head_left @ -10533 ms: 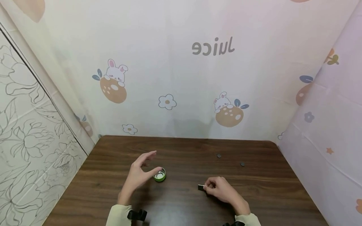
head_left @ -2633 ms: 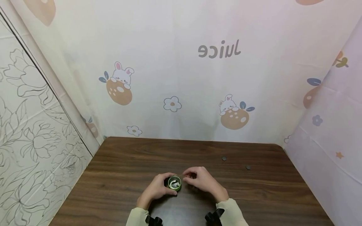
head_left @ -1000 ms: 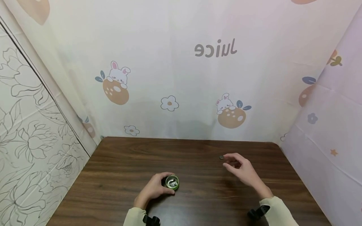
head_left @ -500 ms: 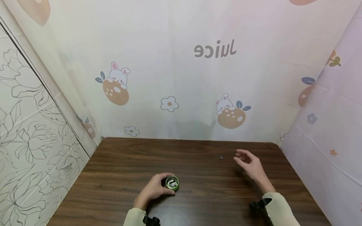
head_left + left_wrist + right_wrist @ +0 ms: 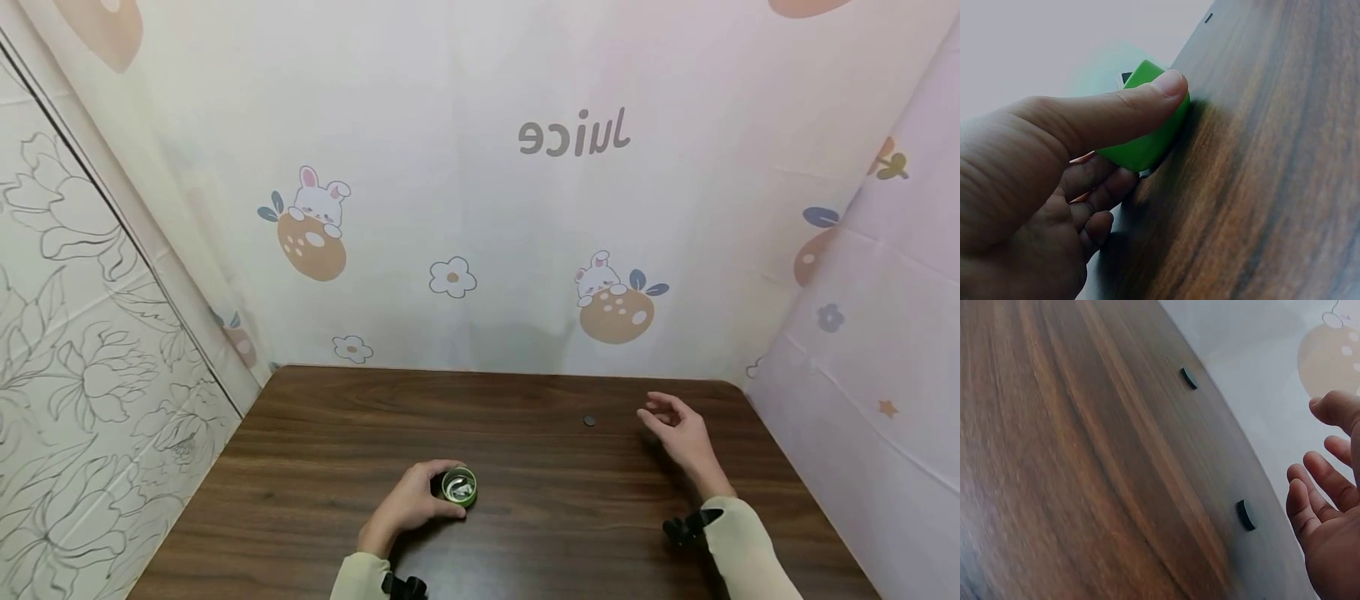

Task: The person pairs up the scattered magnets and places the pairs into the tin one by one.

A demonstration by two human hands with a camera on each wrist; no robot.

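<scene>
A small round green container (image 5: pixel 459 487) with a silvery inside stands on the dark wooden table (image 5: pixel 360 417), small shiny pieces lying in it. My left hand (image 5: pixel 414 498) grips it from the left, thumb on the near side and fingers round the far side. In the left wrist view, the thumb lies across the green wall (image 5: pixel 1154 140), and a dark bit (image 5: pixel 1126 77) pokes above the rim. Over the table's back right, my right hand (image 5: pixel 681 435) has its fingers loosely bent around nothing. Two small dark discs (image 5: pixel 1246 515) appear beside it in the right wrist view.
In the head view one dark disc (image 5: pixel 588 421) lies left of the right hand; the other is hidden behind that hand. A patterned curtain (image 5: pixel 517 325) hangs along the table's back edge, with further cloth on both sides.
About ten seconds ago the right hand pinched a small black piece and the left hand was loose beside the container. Since then the right hand has moved to the back right; lately the left stays put.
</scene>
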